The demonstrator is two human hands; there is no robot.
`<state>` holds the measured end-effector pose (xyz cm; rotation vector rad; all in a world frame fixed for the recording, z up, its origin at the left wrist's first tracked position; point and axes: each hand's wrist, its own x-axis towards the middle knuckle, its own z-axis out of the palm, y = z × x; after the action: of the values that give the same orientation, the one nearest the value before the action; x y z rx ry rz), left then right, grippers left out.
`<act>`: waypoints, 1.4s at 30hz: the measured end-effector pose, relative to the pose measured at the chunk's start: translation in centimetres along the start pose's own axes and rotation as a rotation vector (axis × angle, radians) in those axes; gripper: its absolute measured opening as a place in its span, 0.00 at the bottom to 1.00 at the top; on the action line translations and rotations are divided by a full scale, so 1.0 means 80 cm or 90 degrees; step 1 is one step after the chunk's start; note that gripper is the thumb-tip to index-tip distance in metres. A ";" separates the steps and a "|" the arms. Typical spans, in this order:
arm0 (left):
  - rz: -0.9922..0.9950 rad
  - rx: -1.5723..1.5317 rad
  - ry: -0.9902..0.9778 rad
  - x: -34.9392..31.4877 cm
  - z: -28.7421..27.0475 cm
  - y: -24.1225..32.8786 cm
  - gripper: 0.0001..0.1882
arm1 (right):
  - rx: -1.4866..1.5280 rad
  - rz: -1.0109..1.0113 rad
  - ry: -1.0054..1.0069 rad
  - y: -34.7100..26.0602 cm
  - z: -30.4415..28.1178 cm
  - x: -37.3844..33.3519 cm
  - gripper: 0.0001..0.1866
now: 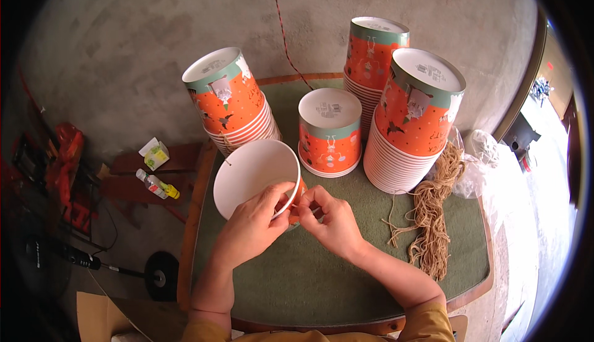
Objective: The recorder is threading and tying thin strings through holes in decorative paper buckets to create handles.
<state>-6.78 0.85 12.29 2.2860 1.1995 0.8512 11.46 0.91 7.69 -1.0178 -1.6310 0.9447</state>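
The left hand (255,223) straddles the near right-hand rim of a tilted orange bucket (250,178), fingers pinched on its wall; the right hand (333,221) has its fingertips drawn narrowly together at the outside of that wall, and whether a strand sits between them I cannot tell. The bucket is above the near half of the green table (365,280), mouth toward the wearer. If the left pinch slackens, the tilted bucket could roll or knock the left stack (232,103) just behind it; too hard a push could crease the thin wall; a short strand (229,163) on the inner side could pull out if tugged. Counting outward: one bucket in hand, one short upturned bucket (330,141), three tall nested stacks including the back stack (368,57) and right stack (414,119), their layers too tight to count, and one hank of twine (436,218), whose loose ends could tangle.
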 end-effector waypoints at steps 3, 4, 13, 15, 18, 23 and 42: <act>0.001 0.004 0.004 0.000 0.001 0.000 0.22 | -0.009 -0.003 -0.003 0.001 0.000 0.001 0.04; 0.001 0.005 0.005 0.000 0.001 0.000 0.23 | -0.008 -0.003 -0.002 0.000 0.000 0.001 0.04; 0.000 -0.013 -0.008 0.001 0.003 0.003 0.24 | -0.034 0.000 -0.002 -0.004 -0.003 0.001 0.05; -0.004 -0.015 -0.010 0.001 0.003 0.002 0.24 | -0.047 0.007 -0.007 -0.005 -0.002 0.002 0.05; 0.008 -0.002 -0.005 0.001 0.004 0.000 0.24 | -0.043 0.000 -0.005 -0.001 -0.001 0.002 0.06; 0.008 -0.006 -0.010 0.001 0.005 -0.001 0.24 | -0.042 -0.008 0.003 -0.001 -0.001 0.002 0.06; -0.097 -0.167 -0.078 0.009 -0.002 -0.020 0.05 | -0.068 0.004 -0.011 0.000 0.000 0.002 0.09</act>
<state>-7.47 2.29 11.65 1.9806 1.1202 0.7518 11.42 1.08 7.79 -1.0907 -1.7086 0.8808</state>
